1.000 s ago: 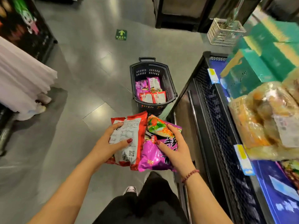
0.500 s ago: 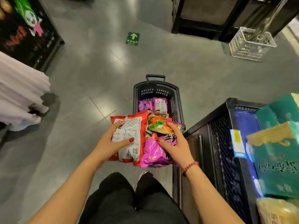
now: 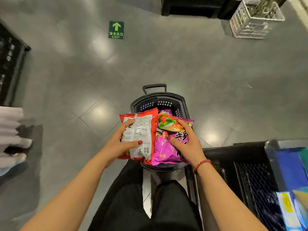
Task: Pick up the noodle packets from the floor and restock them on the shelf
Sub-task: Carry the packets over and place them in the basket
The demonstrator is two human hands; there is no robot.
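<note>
Noodle packets (image 3: pixel 155 139) are hiding most of the black basket (image 3: pixel 158 101) interior; contents unreadable. Shelf (image 3: pixel 250 172) is running off the right edge, labels blurring. White-clothed figure (image 3: pixel 11 130), far left, is cropping out, blurred.

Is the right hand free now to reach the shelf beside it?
Probably not yet: the right hand grips the purple packets over the basket. The shelf looks near.

A shop aisle: a black shopping basket (image 3: pixel 160 101) stands on the grey tiled floor (image 3: pixel 216 72), a black mesh shelf (image 3: pixel 253 177) carries a price tag (image 3: pixel 285 203), a green exit sticker (image 3: pixel 116 30) marks the floor, and a white wire basket (image 3: pixel 255 19) sits beyond
</note>
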